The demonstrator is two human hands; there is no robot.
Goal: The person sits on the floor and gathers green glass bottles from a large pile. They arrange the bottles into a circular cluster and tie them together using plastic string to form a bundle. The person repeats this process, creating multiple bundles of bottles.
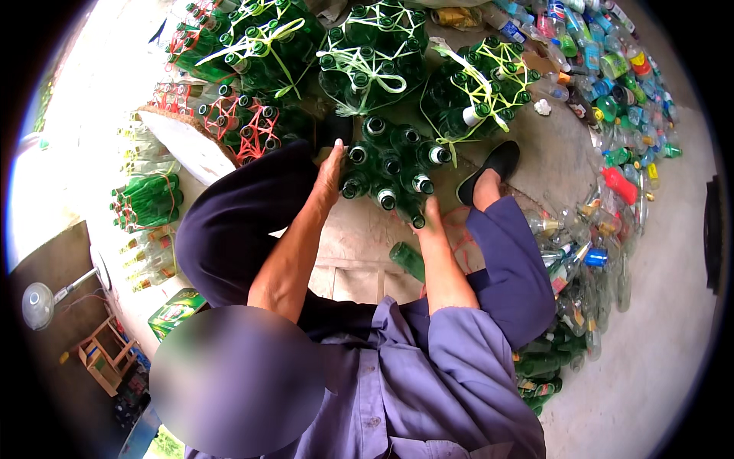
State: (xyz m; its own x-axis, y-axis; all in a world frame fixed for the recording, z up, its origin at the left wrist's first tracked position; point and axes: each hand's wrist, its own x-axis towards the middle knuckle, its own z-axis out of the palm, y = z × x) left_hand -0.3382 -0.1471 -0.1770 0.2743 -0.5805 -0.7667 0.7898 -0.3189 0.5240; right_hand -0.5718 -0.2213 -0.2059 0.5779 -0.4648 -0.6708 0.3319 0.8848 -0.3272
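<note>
Between my legs stands a cluster of several green glass bottles [391, 163], necks up and packed close together; no tie shows around it. My left hand [330, 177] holds the cluster's left side, thumb pointing away from me and the other fingers mostly hidden. At the near right edge, my right hand [429, 218] grips low by a tilted bottle, its fingers partly hidden by the glass. A loose green bottle [407, 260] lies on the ground near my right forearm. Red string [460, 226] is strewn beside my right leg.
Green bottle bundles tied with pale string [373, 57] stand ahead, another bundle [481, 86] at right. Red-tied bottles [243, 123] stand left, by a white board [186, 140]. Loose plastic and glass bottles [608, 115] heap along the right. A green carton [176, 312] sits near left.
</note>
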